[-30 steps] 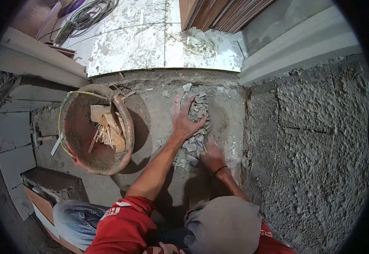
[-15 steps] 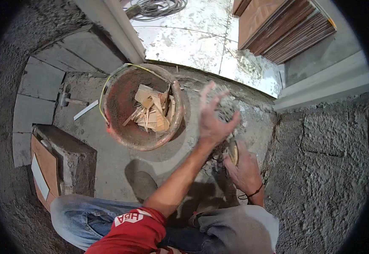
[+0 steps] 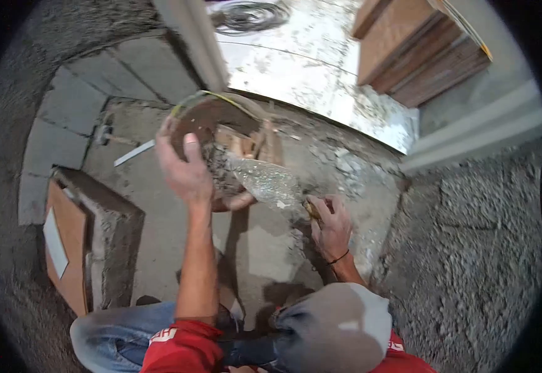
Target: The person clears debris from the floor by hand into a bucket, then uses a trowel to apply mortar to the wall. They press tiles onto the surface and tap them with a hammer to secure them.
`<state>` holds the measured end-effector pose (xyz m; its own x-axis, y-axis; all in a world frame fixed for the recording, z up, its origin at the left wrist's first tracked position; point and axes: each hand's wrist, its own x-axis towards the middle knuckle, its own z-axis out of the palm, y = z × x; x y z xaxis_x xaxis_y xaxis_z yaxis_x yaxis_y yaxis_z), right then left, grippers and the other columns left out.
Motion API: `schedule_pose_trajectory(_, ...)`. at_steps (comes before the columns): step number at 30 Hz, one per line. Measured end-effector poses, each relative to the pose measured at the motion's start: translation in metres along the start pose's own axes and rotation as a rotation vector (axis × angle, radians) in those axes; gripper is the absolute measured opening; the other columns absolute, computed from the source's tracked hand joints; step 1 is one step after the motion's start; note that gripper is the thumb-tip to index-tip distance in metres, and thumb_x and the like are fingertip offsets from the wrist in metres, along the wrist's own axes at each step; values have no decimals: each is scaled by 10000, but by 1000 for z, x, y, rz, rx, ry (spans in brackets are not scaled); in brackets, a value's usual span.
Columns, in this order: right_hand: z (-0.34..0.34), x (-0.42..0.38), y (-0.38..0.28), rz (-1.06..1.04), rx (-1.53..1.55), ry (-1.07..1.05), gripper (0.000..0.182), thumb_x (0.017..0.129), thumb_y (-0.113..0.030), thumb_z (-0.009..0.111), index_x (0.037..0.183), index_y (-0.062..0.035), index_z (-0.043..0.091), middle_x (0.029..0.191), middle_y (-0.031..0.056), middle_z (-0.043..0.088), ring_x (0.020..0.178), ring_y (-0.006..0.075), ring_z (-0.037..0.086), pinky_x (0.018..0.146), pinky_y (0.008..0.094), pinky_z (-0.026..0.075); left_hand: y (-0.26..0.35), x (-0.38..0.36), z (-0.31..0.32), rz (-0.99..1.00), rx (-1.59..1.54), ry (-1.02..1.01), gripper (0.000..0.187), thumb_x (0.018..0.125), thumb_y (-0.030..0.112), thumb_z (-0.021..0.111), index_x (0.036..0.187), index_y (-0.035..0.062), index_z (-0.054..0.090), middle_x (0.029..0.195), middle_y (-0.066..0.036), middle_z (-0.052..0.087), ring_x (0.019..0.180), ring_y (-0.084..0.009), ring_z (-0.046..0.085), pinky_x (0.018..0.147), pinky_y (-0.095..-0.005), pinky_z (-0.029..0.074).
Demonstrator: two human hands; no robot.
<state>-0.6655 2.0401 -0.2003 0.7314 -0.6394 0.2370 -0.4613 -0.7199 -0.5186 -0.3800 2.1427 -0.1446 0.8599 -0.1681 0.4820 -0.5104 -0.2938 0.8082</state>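
My left hand [image 3: 184, 168] is raised in front of the reddish bucket [image 3: 203, 110], fingers spread, with grey rubble blurred just beside it. My right hand [image 3: 330, 225] grips the handle of a trowel [image 3: 269, 181], whose blade carries grey rubble and points toward the bucket. Wood scraps [image 3: 241, 143] lie inside the bucket. Loose grey chips [image 3: 345, 165] remain on the cement floor beyond my right hand.
A cement block faced with brown tile [image 3: 93, 239] stands at the left. A hammer [image 3: 104, 133] and a white strip [image 3: 133, 153] lie beyond it. Stacked brown tiles [image 3: 420, 56] and a cable coil [image 3: 249, 15] are at the back. A rough wall [image 3: 470, 261] rises on the right.
My left hand left the rubble pile and swung left to the bucket. My right hand lifted the loaded trowel off the floor toward the bucket. The view turned left.
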Motion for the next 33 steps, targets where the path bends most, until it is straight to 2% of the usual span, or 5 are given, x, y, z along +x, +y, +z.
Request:
schedule_pose_trajectory(7, -19, -81, 102, 450, -104, 229, 353, 903, -160, 690, 1229, -40, 628, 1001, 232, 653, 895, 470, 637, 785, 532, 509, 50, -96, 46, 288, -378, -430, 235, 896, 97, 602, 1080, -35, 666, 1031, -178, 689, 973, -266, 680, 887, -374, 542)
schedule_pose_trajectory(14, -27, -106, 145, 969, -103, 164, 372, 1003, -270, 581, 1208, 40, 579, 1041, 346, 666, 1003, 562, 614, 851, 591, 482, -47, -167, 147, 110, 63, -785, 743, 852, 384, 745, 1421, -28, 504, 1480, -333, 441, 1411, -470, 405, 1183, -528, 335)
schedule_pose_trajectory(26, -8, -85, 93, 874, 56, -221, 429, 1010, -294, 564, 1243, 60, 497, 998, 373, 664, 967, 574, 622, 813, 605, 493, -60, -164, 214, 123, 86, -877, 804, 871, 403, 690, 1502, -30, 443, 1575, -371, 332, 1485, -506, 306, 1206, -545, 300)
schedule_pose_trajectory(30, -15, -94, 97, 967, 107, 25, 413, 1007, -282, 566, 1220, 69, 515, 998, 380, 662, 966, 579, 622, 807, 599, 491, -99, -136, 233, -109, -9, -401, 696, 889, 326, 668, 1456, -4, 436, 1440, -303, 430, 1324, -474, 427, 1165, -577, 300)
schedule_pose_trajectory(33, -14, -68, 117, 1063, -11, 40, 386, 1013, -278, 552, 1152, 81, 573, 1017, 390, 651, 962, 575, 621, 818, 596, 487, -94, -126, 239, -102, 365, -551, 867, 948, 418, 643, 1594, -5, 250, 1624, -413, 153, 1536, -545, 131, 1265, -584, 87)
